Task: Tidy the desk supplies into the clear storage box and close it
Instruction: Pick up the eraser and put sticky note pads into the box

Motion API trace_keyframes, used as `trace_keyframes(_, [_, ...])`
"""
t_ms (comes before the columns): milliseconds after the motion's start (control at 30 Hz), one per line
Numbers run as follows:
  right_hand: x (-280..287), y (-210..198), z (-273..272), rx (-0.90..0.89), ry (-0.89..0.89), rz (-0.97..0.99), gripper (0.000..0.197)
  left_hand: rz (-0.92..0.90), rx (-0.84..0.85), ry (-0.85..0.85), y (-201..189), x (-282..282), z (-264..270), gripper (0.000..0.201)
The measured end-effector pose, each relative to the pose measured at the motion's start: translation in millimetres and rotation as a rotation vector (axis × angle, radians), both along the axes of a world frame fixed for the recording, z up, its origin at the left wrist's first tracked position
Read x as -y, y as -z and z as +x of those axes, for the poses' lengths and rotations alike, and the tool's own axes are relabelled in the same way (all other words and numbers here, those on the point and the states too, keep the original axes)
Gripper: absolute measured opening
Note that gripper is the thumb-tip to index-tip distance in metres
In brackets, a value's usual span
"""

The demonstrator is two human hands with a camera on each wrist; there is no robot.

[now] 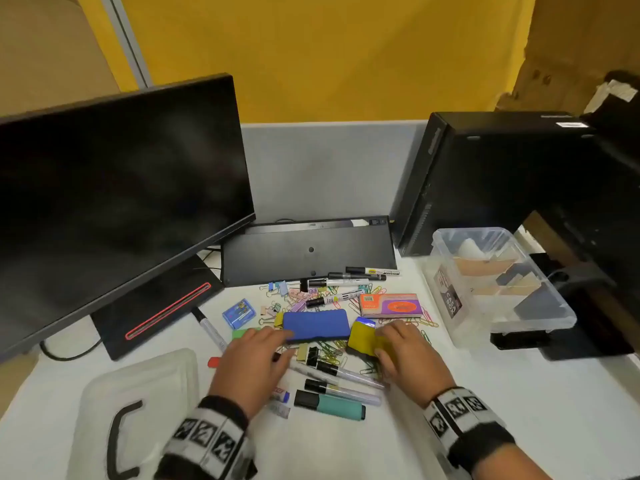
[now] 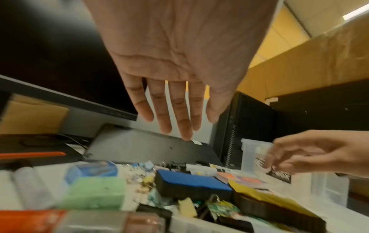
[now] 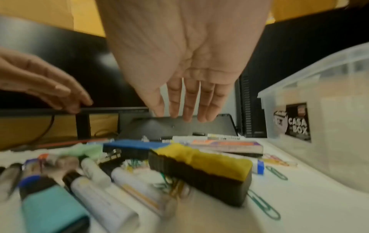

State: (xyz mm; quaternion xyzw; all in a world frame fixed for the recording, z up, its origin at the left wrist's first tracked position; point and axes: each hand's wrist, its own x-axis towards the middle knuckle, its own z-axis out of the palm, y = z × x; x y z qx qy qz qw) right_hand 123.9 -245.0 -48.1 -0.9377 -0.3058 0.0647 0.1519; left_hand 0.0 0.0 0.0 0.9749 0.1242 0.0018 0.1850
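A blue eraser [image 1: 315,323] and a yellow eraser [image 1: 363,337] lie in a heap of markers, paper clips and binder clips on the white desk. My left hand [image 1: 273,336] hovers flat over the blue eraser's [image 2: 191,181] near left end, fingers straight, holding nothing [image 2: 175,119]. My right hand [image 1: 388,332] is spread over the yellow eraser [image 3: 201,164], also holding nothing [image 3: 185,110]. The clear storage box [image 1: 533,325] stands uncovered at the right. Its lid [image 1: 145,386], with a black handle, lies at the lower left.
An orange and purple staples box [image 1: 391,305], a small blue clip box [image 1: 239,313] and a teal highlighter [image 1: 329,405] lie among the supplies. A monitor [image 1: 114,202] stands left, a tipped-up keyboard [image 1: 308,251] behind, a black computer tower [image 1: 485,181] right.
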Motion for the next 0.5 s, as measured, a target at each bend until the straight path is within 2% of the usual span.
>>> trace_keyframes(100, [-7.2,21.7,14.0,-0.009,-0.063,-0.188,0.049,0.017,-0.047,0.084,24.1,19.1,34.8,0.043])
trace_keyframes(233, [-8.7,38.8,18.9,-0.033,-0.110,-0.285,0.056,0.148,-0.153,0.189,49.5,27.3,76.2,0.048])
trace_keyframes(367, [-7.9,38.8,25.0,-0.101,-0.084,-0.216,0.063,0.174,-0.270,0.277,64.3,25.1,96.5,0.050])
trace_keyframes(500, [-7.6,31.1,40.7,-0.356,-0.066,-0.056,0.075,0.156,-0.270,0.250,67.1,22.7,109.8,0.045])
